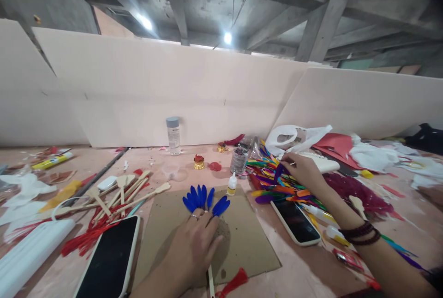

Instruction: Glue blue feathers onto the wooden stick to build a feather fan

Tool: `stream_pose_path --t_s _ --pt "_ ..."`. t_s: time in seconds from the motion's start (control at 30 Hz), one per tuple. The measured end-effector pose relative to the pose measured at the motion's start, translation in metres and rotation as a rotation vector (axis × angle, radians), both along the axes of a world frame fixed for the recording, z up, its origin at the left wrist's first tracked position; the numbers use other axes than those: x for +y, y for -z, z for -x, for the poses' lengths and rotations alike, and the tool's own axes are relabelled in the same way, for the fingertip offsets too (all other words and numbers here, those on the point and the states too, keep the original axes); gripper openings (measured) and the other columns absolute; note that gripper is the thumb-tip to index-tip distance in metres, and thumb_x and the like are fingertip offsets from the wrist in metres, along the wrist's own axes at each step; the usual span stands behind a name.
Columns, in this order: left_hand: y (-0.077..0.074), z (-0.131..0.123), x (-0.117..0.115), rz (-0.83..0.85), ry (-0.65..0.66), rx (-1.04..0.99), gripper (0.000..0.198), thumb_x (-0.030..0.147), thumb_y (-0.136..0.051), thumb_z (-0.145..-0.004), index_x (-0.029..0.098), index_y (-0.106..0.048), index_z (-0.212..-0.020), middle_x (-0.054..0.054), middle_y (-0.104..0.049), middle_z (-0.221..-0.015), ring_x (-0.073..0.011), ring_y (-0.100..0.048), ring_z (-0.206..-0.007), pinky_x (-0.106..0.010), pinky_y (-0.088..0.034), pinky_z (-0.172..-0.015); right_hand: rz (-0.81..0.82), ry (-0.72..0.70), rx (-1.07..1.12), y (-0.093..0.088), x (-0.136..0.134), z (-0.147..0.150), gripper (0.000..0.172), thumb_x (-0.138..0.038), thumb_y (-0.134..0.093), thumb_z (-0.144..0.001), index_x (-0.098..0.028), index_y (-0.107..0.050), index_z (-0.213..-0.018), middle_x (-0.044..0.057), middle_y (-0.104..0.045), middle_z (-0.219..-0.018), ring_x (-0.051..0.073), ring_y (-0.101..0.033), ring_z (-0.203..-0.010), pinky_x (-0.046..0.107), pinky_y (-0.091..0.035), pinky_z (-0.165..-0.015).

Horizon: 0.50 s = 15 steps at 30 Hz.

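My left hand [197, 242] lies flat on a brown cardboard sheet [249, 238], pressing down the base of a fan of blue feathers [202, 199] fixed to a wooden stick [210, 282]. My right hand [302, 171] reaches into a pile of multicoloured feathers [273, 185] and pinches a purple feather [278, 172] between its fingertips. A small glue bottle [232, 184] stands between the two hands at the far edge of the cardboard.
Two phones lie face up, one [110, 259] at my left and one [296, 222] at my right. Wooden spoons [124, 192] and red tassels [90, 235] lie left. A clear bottle [173, 135], a glitter jar [238, 159], plastic bags [294, 136] and white panels [207, 90] stand behind.
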State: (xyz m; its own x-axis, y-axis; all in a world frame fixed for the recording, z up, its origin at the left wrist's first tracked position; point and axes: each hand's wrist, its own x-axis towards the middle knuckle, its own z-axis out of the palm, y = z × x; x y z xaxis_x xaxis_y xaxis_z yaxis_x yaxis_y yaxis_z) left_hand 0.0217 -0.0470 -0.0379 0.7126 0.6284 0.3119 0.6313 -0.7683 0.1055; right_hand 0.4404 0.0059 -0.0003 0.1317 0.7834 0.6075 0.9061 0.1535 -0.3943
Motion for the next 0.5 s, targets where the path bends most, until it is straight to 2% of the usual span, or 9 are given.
stream_pose_path --t_s 0.23,0.37,0.5 --pt "0.003 0.0 0.003 0.018 -0.006 0.036 0.025 0.021 -0.06 -0.099 0.017 -0.069 -0.122 -0.014 -0.073 -0.123 -0.0362 -0.067 -0.114 -0.054 -0.06 -0.092 -0.022 0.078 0.085 0.012 0.018 -0.016 0.015 -0.031 -0.066 -0.084 -0.021 -0.073 -0.094 0.006 -0.081 -0.088 0.027 -0.076 -0.083 0.04 -0.057 -0.082" --pt "0.004 0.0 0.003 0.007 -0.008 0.023 0.023 0.022 -0.061 -0.098 0.018 -0.07 -0.119 -0.013 -0.074 -0.12 -0.0351 -0.067 -0.112 -0.053 -0.06 -0.093 -0.029 0.098 0.135 0.014 0.03 -0.025 0.021 -0.035 -0.073 -0.092 -0.017 -0.073 -0.103 0.004 -0.077 -0.091 0.022 -0.073 -0.085 0.041 -0.058 -0.085" --pt "0.005 0.0 0.003 0.027 -0.019 0.018 0.02 0.022 -0.061 -0.098 0.02 -0.071 -0.115 -0.012 -0.074 -0.119 -0.0349 -0.067 -0.112 -0.052 -0.059 -0.093 -0.016 0.092 0.215 0.011 0.043 -0.032 0.024 -0.04 -0.071 -0.098 -0.016 -0.072 -0.101 0.003 -0.074 -0.095 0.019 -0.072 -0.085 0.04 -0.06 -0.083"
